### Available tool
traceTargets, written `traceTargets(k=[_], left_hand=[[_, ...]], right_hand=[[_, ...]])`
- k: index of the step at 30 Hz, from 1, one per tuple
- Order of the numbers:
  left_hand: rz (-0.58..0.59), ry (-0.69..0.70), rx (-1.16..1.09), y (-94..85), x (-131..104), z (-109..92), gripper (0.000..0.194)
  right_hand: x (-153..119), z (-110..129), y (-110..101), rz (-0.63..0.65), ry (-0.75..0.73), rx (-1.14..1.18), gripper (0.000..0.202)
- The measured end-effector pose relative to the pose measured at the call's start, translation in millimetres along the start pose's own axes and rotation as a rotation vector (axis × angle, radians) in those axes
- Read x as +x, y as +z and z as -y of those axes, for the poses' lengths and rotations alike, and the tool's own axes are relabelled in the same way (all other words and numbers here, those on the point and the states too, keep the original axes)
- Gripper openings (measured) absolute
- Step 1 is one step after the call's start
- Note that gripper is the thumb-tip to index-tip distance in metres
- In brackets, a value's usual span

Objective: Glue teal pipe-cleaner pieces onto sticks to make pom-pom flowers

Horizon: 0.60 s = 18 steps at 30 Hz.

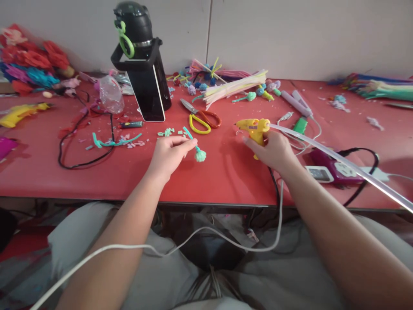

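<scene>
Between the thumb and fingers of my left hand is a mint-green pipe cleaner flower, its fuzzy head hanging down and its stem pointing up and away. My right hand is wrapped round the handle of a yellow hot glue gun, whose nozzle points left. A long clear glue stick runs out of the gun's back toward the lower right. Small mint-green cut pieces lie just beyond my left hand. Scissors with one yellow and one red handle rest between the hands, farther back.
A black bottle in a carrier with a phone stands at back left. Bundled pale pipe cleaners lie at the back. A purple power strip sits at right. A white cable crosses my lap.
</scene>
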<state>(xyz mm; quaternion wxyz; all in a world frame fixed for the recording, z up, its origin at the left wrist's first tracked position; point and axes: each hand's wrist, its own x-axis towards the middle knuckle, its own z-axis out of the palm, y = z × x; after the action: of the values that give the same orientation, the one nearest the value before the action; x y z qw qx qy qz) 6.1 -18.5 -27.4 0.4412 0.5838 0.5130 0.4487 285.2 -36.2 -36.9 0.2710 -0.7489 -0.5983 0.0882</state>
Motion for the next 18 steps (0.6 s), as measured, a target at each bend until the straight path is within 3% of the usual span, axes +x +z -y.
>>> traceTargets(k=[3,7,11,14,18], left_hand=[[0.056,-0.014,-0.071,-2.4,-0.5,-1.8,0.033],[0.107,-0.057,-0.139,-2.6,-3.2,-6.8,0.041],[0.124,-0.074,-0.162,-1.3,-3.3,-8.4,0.034],[0.071,-0.036,-0.102,-1.5,-0.8,-4.2,0.027],[-0.046,0.132,0.083,-5.0,2.6,3.4,0.024]], right_hand=[[5.4,3.1,7.0,0.01,0.048,0.096,0.04],[2.8,5.4,10.3,-0.005,-0.025,0.273,0.027],[-12.1,15.7,7.2,0.149,-0.074,0.596,0.028],[-26.3,23.9,5.3,0.254,-0.132,0.756,0.03],[-40.3,25.1,10.0,0.359,-0.188,0.806,0.033]])
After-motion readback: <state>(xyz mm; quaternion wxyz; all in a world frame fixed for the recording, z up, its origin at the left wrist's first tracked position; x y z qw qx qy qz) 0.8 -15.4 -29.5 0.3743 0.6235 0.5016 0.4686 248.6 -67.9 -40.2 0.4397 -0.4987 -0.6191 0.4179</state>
